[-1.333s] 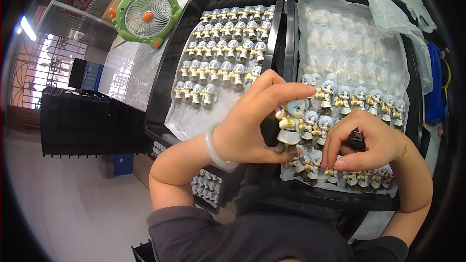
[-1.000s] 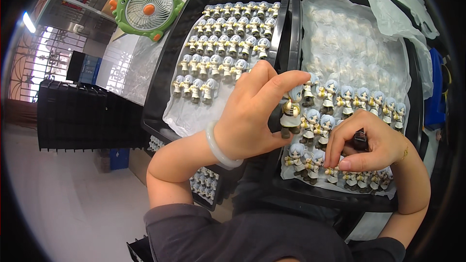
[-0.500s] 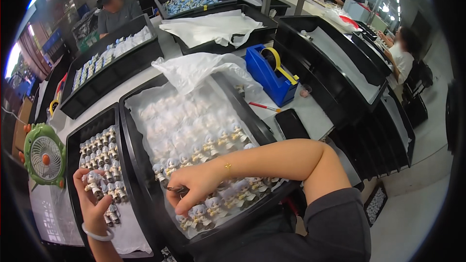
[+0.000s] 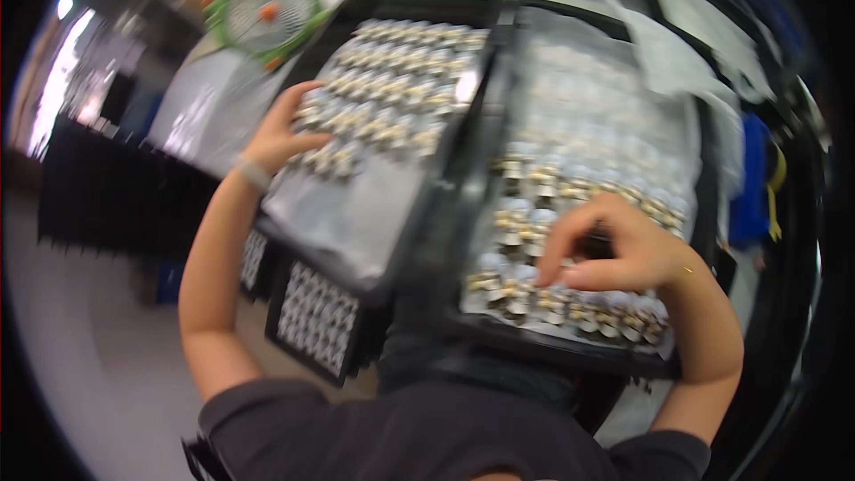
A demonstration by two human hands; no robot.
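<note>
Left hand (image 4: 276, 138) has moved since approx. 1 sec ago — from beside the R tray's figs, w/ one pinched, over to the L end of the rows in the left tray (image 4: 352, 14); view has swung back from the R side too, so everything's v. blurry.

L forearm comes up steeply, pale bangle (image 4: 254, 175) at wrist, palm turned inward. Thumb and index are spread wide, one above the other, w/ a figurine (image 4: 312, 114) showing betw. them at the row's end; can't tell if they grip it or just flank it.

Right hand (image 4: 637, 245) hovers bent at the wrist over the front rows of figurines (image 4: 521, 218) in the right tray (image 4: 543, 341), elbow out to the R. Fingers curl round a dark object (image 4: 598, 239), too blurry to ID; thumb & index tips nearly meet.

White liner (image 4: 347, 218) lies bare in front of the L rows. Translucent sheet (image 4: 592, 111) covers the R tray's far rows. Green fan (image 4: 267, 12) stands beyond, at L.
</note>
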